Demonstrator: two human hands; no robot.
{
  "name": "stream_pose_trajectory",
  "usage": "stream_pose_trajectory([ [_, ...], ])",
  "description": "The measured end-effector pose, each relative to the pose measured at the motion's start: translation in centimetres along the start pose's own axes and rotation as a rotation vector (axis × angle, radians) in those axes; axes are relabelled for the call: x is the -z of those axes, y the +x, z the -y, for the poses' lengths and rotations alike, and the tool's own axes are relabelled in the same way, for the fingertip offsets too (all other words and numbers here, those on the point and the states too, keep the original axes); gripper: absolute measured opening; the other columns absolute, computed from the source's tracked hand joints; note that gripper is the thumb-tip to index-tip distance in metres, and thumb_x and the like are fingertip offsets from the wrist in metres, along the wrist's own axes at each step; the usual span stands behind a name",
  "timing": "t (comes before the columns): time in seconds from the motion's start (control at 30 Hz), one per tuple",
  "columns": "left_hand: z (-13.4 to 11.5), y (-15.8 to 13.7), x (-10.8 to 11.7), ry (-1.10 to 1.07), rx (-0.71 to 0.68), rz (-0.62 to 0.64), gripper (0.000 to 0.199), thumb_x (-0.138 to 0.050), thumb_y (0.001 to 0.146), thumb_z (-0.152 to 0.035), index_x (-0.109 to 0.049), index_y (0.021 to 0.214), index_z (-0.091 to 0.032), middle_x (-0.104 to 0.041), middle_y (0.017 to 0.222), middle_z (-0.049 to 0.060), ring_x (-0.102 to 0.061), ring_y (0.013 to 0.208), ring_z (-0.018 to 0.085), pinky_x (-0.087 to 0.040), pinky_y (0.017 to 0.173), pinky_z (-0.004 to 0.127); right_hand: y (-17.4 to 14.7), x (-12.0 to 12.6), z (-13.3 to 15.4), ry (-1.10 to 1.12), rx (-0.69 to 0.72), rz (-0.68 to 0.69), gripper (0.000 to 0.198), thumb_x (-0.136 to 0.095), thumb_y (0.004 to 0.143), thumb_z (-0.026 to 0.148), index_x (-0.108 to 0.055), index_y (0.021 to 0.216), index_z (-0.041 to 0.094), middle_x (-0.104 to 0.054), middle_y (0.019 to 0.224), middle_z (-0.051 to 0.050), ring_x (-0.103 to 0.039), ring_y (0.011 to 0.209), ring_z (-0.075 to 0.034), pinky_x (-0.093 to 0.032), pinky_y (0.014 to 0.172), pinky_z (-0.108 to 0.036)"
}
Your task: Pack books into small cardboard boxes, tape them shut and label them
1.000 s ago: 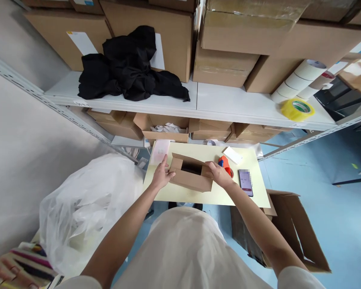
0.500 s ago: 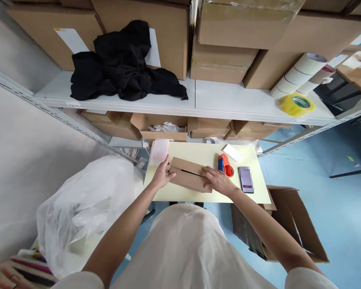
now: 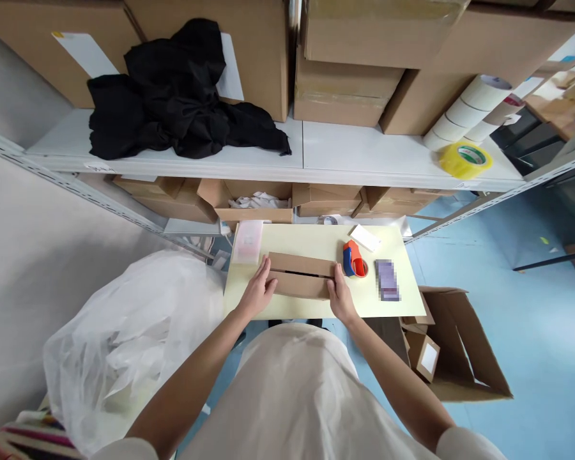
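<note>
A small brown cardboard box (image 3: 299,286) lies on the pale yellow table (image 3: 287,237), its two top flaps folded in with a narrow dark gap between them. My left hand (image 3: 257,289) is pressed on its left end, thumb at the near side. At the opposite end my right hand (image 3: 341,295) grips the box, fingers on the end wall and thumb near the front. Just right of that hand stands an orange and blue tape dispenser (image 3: 354,259). A phone (image 3: 387,280) lies farther right, and a white flat box (image 3: 365,238) sits behind the dispenser.
A shelf (image 3: 345,153) crosses above the table, bearing cartons, black cloth (image 3: 182,102) and a yellow tape roll (image 3: 464,160). To the left is a large translucent plastic bag (image 3: 138,332). An open carton (image 3: 479,338) stands on the floor at right. A pink-white packet (image 3: 248,241) lies at the table's back left.
My right hand has moved from the top flaps to the box's right end. The box has turned straighter, and its flaps' gap now runs nearly level. The camera view has shifted slightly.
</note>
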State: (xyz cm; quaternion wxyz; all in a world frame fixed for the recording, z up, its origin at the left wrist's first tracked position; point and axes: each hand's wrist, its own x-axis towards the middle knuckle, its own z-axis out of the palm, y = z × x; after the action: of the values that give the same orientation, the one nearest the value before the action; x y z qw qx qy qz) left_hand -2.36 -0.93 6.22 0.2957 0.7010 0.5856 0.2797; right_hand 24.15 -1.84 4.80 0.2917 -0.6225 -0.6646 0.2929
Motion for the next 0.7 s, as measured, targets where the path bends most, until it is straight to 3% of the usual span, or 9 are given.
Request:
stream_pose_trajectory([
  [0.07, -0.1, 0.1, -0.1, -0.016, 0.015, -0.044, 0.061, -0.044, 0.089, -0.028, -0.024, 0.145, -0.015, -0.025, 0.151, 0.014, -0.026, 0.139, 0.022, -0.028, 0.112, 0.041, 0.9, -0.3, -0.1, 0.052, -0.018, -0.024, 0.063, -0.023, 0.095, 0.046, -0.013, 0.148, 0.014, -0.028, 0.150, -0.015, -0.024, 0.140, -0.022, -0.029, 0.111, -0.046],
  [0.17, -0.4, 0.5, -0.4, -0.035, 0.033, -0.081, 0.056, -0.045, 0.087, -0.028, -0.036, 0.140, -0.013, -0.033, 0.148, 0.015, -0.035, 0.135, 0.023, -0.034, 0.109, 0.039, 2.9, 0.5, -0.3, 0.089, -0.040, -0.032, 0.062, -0.029, 0.093, 0.047, -0.027, 0.144, 0.013, -0.033, 0.148, -0.016, -0.028, 0.138, -0.023, -0.027, 0.112, -0.045],
  [0.37, -0.8, 0.3, -1.2, -0.074, 0.049, -0.055, 0.051, -0.042, 0.090, -0.032, -0.042, 0.137, -0.014, -0.037, 0.146, 0.013, -0.045, 0.128, 0.023, -0.045, 0.101, 0.036, 5.7, 3.0, -0.6, 0.143, -0.110, -0.001, 0.053, -0.052, 0.083, 0.042, -0.047, 0.130, 0.016, -0.046, 0.139, -0.012, -0.043, 0.129, -0.022, -0.034, 0.108, -0.040],
  [0.53, -1.4, 0.0, -1.3, 0.128, 0.034, 0.001, 0.047, -0.032, 0.092, -0.025, -0.043, 0.136, -0.012, -0.034, 0.147, 0.015, -0.038, 0.133, 0.025, -0.038, 0.106, 0.043, 5.0, 2.3, -0.4, 0.003, -0.036, 0.027, 0.053, -0.044, 0.088, 0.034, -0.036, 0.138, 0.016, -0.036, 0.145, -0.016, -0.035, 0.135, -0.025, -0.036, 0.106, -0.045],
  [0.7, -4.1, 0.1, -2.3, 0.481, -0.008, -0.010, 0.056, -0.043, 0.088, -0.035, -0.040, 0.138, -0.011, -0.029, 0.149, 0.018, -0.012, 0.141, 0.036, -0.010, 0.109, 0.063, 4.0, 0.9, 0.5, -0.167, 0.017, 0.035, 0.055, -0.028, 0.094, 0.029, -0.021, 0.146, 0.013, -0.015, 0.153, -0.016, -0.012, 0.142, -0.027, -0.035, 0.106, -0.049],
])
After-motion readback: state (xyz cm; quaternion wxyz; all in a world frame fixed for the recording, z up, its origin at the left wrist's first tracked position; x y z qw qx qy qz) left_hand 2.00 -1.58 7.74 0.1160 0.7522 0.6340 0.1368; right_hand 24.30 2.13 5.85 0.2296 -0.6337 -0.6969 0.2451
